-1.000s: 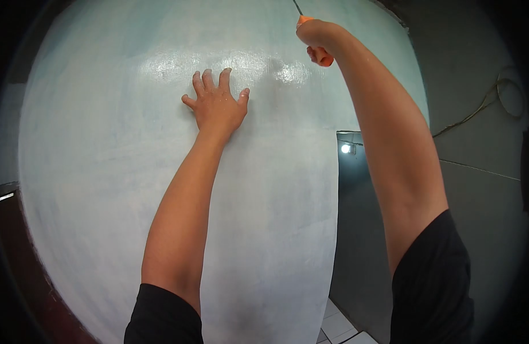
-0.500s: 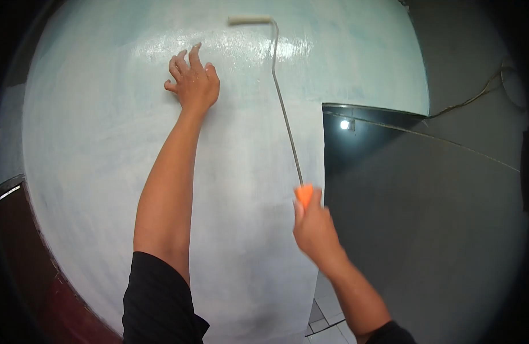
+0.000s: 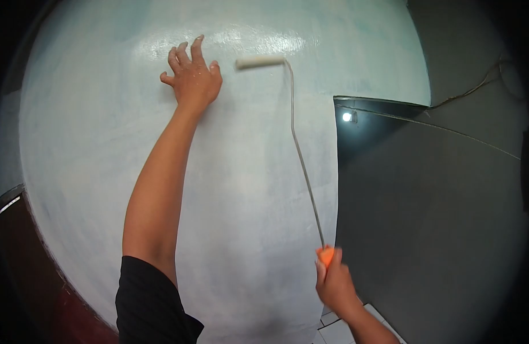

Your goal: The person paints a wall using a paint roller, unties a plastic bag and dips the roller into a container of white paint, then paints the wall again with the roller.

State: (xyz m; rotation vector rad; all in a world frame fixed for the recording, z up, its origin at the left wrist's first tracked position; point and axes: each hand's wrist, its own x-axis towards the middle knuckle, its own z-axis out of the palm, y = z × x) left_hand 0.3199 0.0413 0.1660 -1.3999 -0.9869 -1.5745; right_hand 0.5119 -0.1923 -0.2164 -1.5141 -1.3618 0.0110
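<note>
A pale wall with a wet sheen near its top fills the middle. My left hand is raised against it, fingers spread and bent, fingertips at the surface, holding nothing. At the lower right, my right hand grips the orange handle of a paint roller. From the handle a long thin metal rod runs up to the whitish roller head, which lies level at the wall, right of my left hand. Some pale specks dot my left hand.
Right of the wall's edge is an opening with a bright lamp and a dark grey wall. A cable runs along the upper right. White floor tiles show at the bottom. A dark doorway is at the left.
The roller came down from above the view, and its head now sits lower on the wall. My right hand has dropped to the lower right. My left hand shifted left and up, still spread.
</note>
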